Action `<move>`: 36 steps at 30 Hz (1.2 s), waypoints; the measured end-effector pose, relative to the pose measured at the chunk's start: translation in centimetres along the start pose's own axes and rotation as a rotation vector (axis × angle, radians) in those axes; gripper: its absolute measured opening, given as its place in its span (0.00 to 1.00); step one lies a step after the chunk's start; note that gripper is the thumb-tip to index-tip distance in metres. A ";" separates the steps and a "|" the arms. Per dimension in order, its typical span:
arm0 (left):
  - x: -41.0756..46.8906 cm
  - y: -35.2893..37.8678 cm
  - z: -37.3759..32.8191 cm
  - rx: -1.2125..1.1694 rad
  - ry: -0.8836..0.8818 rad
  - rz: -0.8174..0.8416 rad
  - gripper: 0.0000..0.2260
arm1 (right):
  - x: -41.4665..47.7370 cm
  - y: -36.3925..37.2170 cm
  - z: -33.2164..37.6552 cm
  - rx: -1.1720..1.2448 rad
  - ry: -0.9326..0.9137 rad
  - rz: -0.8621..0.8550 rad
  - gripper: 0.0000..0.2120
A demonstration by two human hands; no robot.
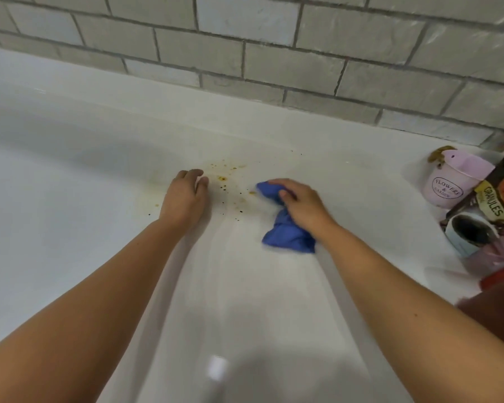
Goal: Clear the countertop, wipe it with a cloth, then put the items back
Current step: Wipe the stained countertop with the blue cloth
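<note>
A white countertop fills the view, with brown and yellow specks near its middle. My right hand lies on a bunched blue cloth just right of the specks, fingers curled over its far end and pressing it to the surface. My left hand rests on the counter just left of the specks, fingers loosely bent, holding nothing.
At the right edge stand a pink pot marked "Flowers & Garden", a coffee granules packet and a red-lidded container. A grey tiled wall runs along the back of the counter.
</note>
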State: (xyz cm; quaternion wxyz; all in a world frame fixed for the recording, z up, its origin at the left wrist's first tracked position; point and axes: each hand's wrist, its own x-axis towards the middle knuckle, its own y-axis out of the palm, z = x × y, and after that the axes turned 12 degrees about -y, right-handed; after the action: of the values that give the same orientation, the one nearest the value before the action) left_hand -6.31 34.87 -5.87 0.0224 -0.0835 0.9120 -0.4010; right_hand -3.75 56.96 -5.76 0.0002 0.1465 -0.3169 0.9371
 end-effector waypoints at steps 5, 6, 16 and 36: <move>-1.7 -2.1 2.3 -0.092 0.011 -0.102 0.17 | 0.5 -2.8 -3.5 -0.319 0.197 -0.005 0.19; -2.2 -2.5 2.9 -0.102 0.009 -0.120 0.17 | 0.4 -2.2 -3.4 -0.372 0.188 0.028 0.20; -5.3 -5.4 6.1 -0.196 -0.007 -0.158 0.16 | -4.4 5.4 5.5 0.061 -0.088 0.217 0.17; -9.4 -7.9 10.1 -0.283 -0.055 -0.067 0.15 | -3.5 4.6 3.8 -0.578 0.089 0.237 0.21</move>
State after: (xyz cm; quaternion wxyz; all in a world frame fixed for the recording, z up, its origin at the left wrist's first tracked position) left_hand 5.05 23.89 -7.12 0.0219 -0.1271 0.9551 -0.2666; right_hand 0.22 51.34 -6.64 -0.0534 0.0615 -0.5848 0.8071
